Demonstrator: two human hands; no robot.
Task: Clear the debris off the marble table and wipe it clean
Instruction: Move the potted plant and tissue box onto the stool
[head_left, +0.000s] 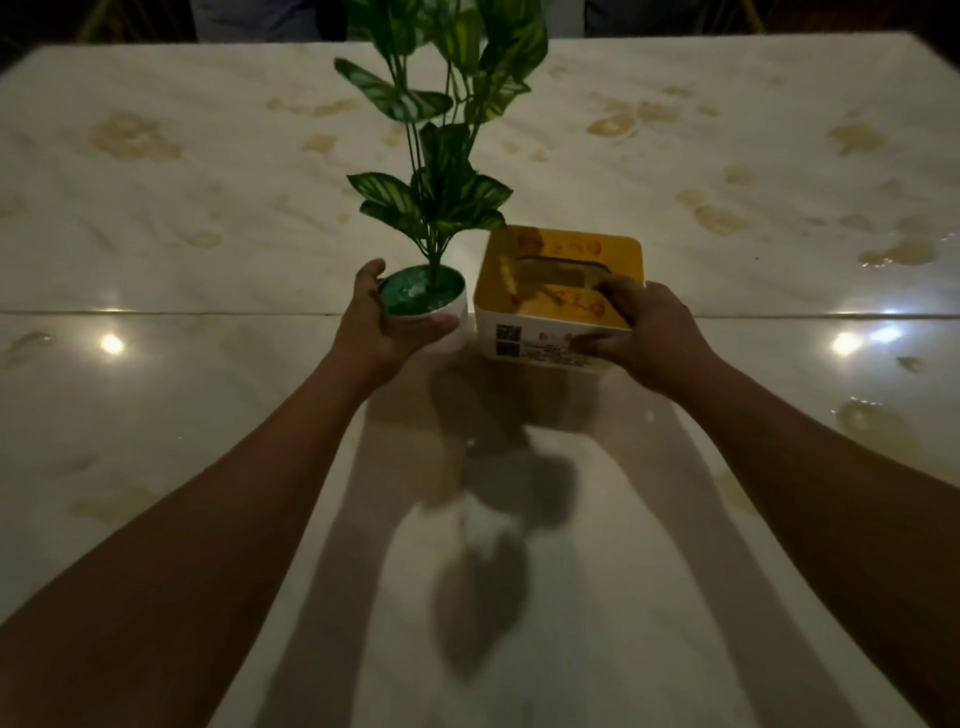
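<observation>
A white marble table (208, 395) with brownish veins and patches fills the head view. At its middle stands a small white pot (451, 318) with a tall green-leaved plant (447, 171). My left hand (384, 325) is wrapped around the pot's near left side. Right beside it sits a white tissue box with a yellow lid (550, 291) bearing red print and an oval slot. My right hand (641, 332) grips the box's near right corner, fingers over the lid and thumb on the front face.
A seam (156, 313) runs across the table just behind my hands. Bright lamp reflections (110, 343) shine on the glossy top at left and right. Beyond the far edge it is dark, with chair shapes barely visible.
</observation>
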